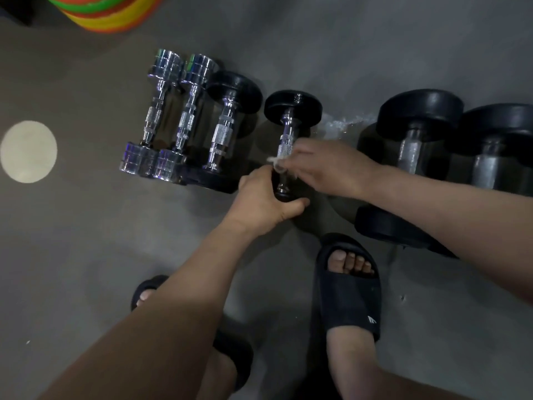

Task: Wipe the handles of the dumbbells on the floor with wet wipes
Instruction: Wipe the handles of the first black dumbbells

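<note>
Nearest the camera, two black rubber slide sandals are seen on the grey floor (pixel 86 226). The right sandal (pixel 349 301) is planted just short of the row of dumbbells. The left sandal (pixel 151 282) is largely hidden by the left forearm. Both bare forearms are stretched forward over the feet.

The left hand (pixel 265 197) is curled round the near head of a small black-headed dumbbell (pixel 292 106) with a chrome knurled handle, and that head is almost wholly covered by the fingers. Just beyond it, the right hand (pixel 326 168) is closed on a crumpled white wet wipe (pixel 277 164), which is pressed against the lower part of the handle. The hands are held close together, each clamped on its own thing. The dumbbell is placed in the middle of the row, its far head pointing away from the person. Whether its near end rests on the floor cannot be told.

To its left a second black-headed dumbbell (pixel 222 134) is laid, and against that a pair of all-chrome dumbbells (pixel 170 116) is set side by side. To the right, well apart, two larger black dumbbells (pixel 412 145) are lined up. Between these and the held dumbbell a shiny wet patch (pixel 337 125) is seen on the floor.

Farther left a pale round spot (pixel 28 151) is marked on the floor. In the far top-left corner a blurred stack of green, yellow and orange discs (pixel 106 13) is partly shown.
</note>
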Available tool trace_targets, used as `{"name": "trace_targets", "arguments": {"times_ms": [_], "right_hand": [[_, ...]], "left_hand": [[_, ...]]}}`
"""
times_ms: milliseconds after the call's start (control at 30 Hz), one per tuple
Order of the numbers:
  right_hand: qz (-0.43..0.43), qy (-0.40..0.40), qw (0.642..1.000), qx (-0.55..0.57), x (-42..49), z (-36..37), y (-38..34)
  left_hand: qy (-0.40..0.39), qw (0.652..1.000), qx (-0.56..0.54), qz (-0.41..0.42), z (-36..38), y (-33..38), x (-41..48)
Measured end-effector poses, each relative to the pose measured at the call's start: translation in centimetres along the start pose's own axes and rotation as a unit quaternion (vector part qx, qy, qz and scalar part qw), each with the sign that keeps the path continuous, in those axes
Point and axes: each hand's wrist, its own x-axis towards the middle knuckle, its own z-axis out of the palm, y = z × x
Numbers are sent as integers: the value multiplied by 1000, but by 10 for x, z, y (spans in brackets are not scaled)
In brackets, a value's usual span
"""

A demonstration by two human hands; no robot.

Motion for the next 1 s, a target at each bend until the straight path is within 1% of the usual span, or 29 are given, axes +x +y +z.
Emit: {"name": "trace_targets", "arguments": {"times_ms": [33, 100, 167, 200, 233, 333, 400, 433, 467, 533, 567, 600, 633, 667, 700, 733, 767, 800, 833, 900, 933, 1000], "right_hand": [[30, 5, 999, -11, 5, -4, 4], [118, 36, 992, -9, 16, -10, 13], [156, 54, 986, 2, 19, -8, 11], [149, 52, 987, 5, 15, -5, 6], [122, 44, 991, 12, 9, -1, 1], [15, -5, 998, 60, -6, 4, -8], [-11, -20, 999, 39, -2, 0, -1], [1, -14, 1000, 18, 3, -1, 4], [31, 4, 999, 4, 7, -1, 9], [110, 49, 993, 14, 11, -1, 12], [127, 66, 989, 26, 9, 1, 11], [125, 66, 989, 39, 6, 3, 7], [99, 53, 992, 54, 1, 6, 2], [54, 30, 996, 67, -5, 8, -4], [3, -2, 997, 73, -9, 8, -8], [-31, -33, 997, 60, -10, 6, -9], [-36, -47, 997, 39, -7, 4, -6], [-10, -34, 999, 22, 0, 1, 0], [34, -4, 999, 15, 7, -3, 8], [121, 52, 991, 13, 20, -9, 20], [151, 67, 986, 10, 22, -8, 21], [168, 66, 984, 3, 16, -1, 14]], "left_hand": [[-1, 1000, -3, -1, 0, -1, 0], [0, 1000, -15, -3, 0, -3, 1], [2, 1000, -20, -3, 0, -6, 1], [2, 1000, -20, -2, 0, -6, 1], [4, 1000, -18, -1, 0, -5, 0], [14, 1000, -10, 2, 0, -4, -1], [14, 1000, -3, 3, 0, -4, -2], [15, 1000, -2, 2, 0, -5, -2], [16, 1000, -4, -1, 1, -7, -1], [18, 1000, -8, -8, 1, -7, -1], [20, 1000, -6, -10, 1, -7, 0], [21, 1000, -1, -11, 2, -7, 0], [20, 1000, 4, -13, 2, -6, 1], [19, 1000, 6, -14, 3, -6, 1], [21, 1000, 4, -14, 3, -6, 1], [24, 1000, 0, -14, 4, -7, 2], [24, 1000, 0, -13, 3, -7, 2], [20, 1000, 3, -14, 3, -8, 2], [18, 1000, 5, -13, 2, -9, 2], [17, 1000, 8, -10, 0, -9, 1], [18, 1000, 8, -11, 0, -9, 1], [15, 1000, 10, -12, 1, -7, 0]]}}
